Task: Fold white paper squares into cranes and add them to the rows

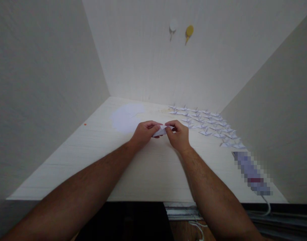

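Between both hands, above the middle of the white table (pixel 148 167), is a small piece of folded white paper (pixel 160 130). My left hand (pixel 145 132) pinches its left end, thumb on top and fingertips underneath. The right end is gripped by my right hand (pixel 178 134), with the thumb pressed on the near face. The far side of the paper and some fingertips are hidden. Several folded paper cranes (pixel 206 122) stand in rows to the right of my right hand. Beyond my left hand lie white paper sheets (pixel 125 115), spread over one another.
Walls enclose the table on the left, back and right. A white hook (pixel 173 26) and a yellow hook (pixel 189 31) are on the back wall. A blurred-out flat object (pixel 252 174) with a white cable (pixel 267 207) lies at the right. A small orange dot (pixel 85 124) marks the left edge.
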`<state>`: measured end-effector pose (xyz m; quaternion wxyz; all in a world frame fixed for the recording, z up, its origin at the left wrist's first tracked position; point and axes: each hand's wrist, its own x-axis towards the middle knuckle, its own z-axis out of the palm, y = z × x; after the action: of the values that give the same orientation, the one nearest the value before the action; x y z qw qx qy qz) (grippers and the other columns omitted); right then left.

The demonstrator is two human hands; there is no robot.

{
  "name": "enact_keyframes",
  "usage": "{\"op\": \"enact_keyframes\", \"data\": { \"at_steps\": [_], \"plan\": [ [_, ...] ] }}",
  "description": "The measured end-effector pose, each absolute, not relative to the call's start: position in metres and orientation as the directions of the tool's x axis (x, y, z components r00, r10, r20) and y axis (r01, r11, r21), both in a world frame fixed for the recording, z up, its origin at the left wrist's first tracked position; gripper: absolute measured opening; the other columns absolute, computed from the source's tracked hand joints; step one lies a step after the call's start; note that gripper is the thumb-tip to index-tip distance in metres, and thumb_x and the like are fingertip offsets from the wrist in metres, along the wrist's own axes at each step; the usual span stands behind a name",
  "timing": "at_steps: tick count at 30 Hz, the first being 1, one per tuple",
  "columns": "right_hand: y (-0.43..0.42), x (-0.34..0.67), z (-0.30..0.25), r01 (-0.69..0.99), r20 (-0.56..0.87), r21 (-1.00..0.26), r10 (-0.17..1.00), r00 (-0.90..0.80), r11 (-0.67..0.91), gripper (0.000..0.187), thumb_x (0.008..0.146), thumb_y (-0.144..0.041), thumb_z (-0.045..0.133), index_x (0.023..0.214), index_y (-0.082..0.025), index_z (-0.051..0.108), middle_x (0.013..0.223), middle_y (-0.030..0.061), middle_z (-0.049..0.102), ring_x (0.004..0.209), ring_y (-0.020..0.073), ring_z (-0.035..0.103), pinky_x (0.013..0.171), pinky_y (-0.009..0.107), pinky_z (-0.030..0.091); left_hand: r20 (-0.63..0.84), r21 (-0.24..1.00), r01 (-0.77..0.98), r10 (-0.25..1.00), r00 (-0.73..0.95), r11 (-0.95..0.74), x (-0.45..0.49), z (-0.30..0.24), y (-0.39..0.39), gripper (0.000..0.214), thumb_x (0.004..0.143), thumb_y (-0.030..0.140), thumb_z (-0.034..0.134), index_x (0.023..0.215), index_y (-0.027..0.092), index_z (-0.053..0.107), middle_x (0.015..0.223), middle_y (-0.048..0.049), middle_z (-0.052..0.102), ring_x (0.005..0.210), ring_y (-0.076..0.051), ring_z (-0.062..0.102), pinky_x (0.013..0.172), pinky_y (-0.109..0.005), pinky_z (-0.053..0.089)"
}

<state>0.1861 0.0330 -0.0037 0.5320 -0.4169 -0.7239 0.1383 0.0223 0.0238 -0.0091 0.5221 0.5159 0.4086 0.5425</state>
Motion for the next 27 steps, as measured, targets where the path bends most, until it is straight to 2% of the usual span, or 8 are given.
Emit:
{"op": "enact_keyframes", "data": {
  "at_steps": [6,12,17,20,27],
  "plan": [
    [0.0331,0.1878,-0.0054,0.415,0.637,-0.676,0.766,-0.085,0.609,0.013,0.08,-0.02,0.054,0.081,-0.02,0.067,0.07,-0.0003,0.066,0.058,0.0116,0.055,0.056,0.025,0.045,0.143,0.985,-0.11,0.985,0.091,-0.133,0.0212,-0.0092,0.0246,0.031,0.076,0.039,0.072,0.093,0.013,0.072,0.075,-0.0061,0.072,0.063,-0.017,0.068,0.058,-0.028,0.057],
    [0.0378,0.1884,-0.0125,0.324,0.625,-0.721,0.777,-0.079,0.613,0.014,0.081,-0.021,0.053,0.077,-0.021,0.066,0.067,-0.0009,0.064,0.06,0.0125,0.058,0.058,0.026,0.047,0.16,0.986,-0.061,0.982,0.098,-0.155,0.0209,-0.0106,0.0263,0.031,0.077,0.038,0.069,0.094,0.012,0.07,0.073,-0.0052,0.071,0.061,-0.016,0.068,0.056,-0.026,0.057],
    [0.0365,0.1882,-0.009,0.376,0.616,-0.714,0.785,-0.063,0.591,0.011,0.077,-0.019,0.055,0.074,-0.02,0.065,0.063,-0.0019,0.062,0.054,0.0113,0.054,0.053,0.024,0.043,0.191,0.981,-0.016,0.979,0.064,-0.191,0.0228,-0.0113,0.0262,0.03,0.076,0.038,0.069,0.092,0.012,0.071,0.074,-0.0052,0.072,0.061,-0.015,0.068,0.056,-0.025,0.058],
    [0.0345,0.1876,-0.0054,0.41,0.606,-0.706,0.792,-0.073,0.578,0.005,0.075,-0.023,0.061,0.076,-0.02,0.065,0.067,-0.0016,0.064,0.057,0.0112,0.055,0.053,0.024,0.044,0.26,0.964,0.044,0.965,0.045,-0.262,0.0237,-0.0139,0.0266,0.03,0.076,0.038,0.069,0.091,0.013,0.072,0.077,-0.0056,0.073,0.065,-0.015,0.068,0.058,-0.026,0.058],
    [0.035,0.186,-0.0058,0.388,0.619,-0.683,0.772,-0.143,0.619,0.012,0.078,-0.03,0.066,0.083,-0.02,0.07,0.081,0.0022,0.071,0.071,0.0145,0.065,0.063,0.027,0.054,0.364,0.929,0.077,0.931,-0.022,-0.361,0.0259,-0.0145,0.0256,0.023,0.075,0.033,0.071,0.087,0.014,0.073,0.074,-0.0044,0.074,0.063,-0.014,0.067,0.061,-0.025,0.056]
  ]
}}
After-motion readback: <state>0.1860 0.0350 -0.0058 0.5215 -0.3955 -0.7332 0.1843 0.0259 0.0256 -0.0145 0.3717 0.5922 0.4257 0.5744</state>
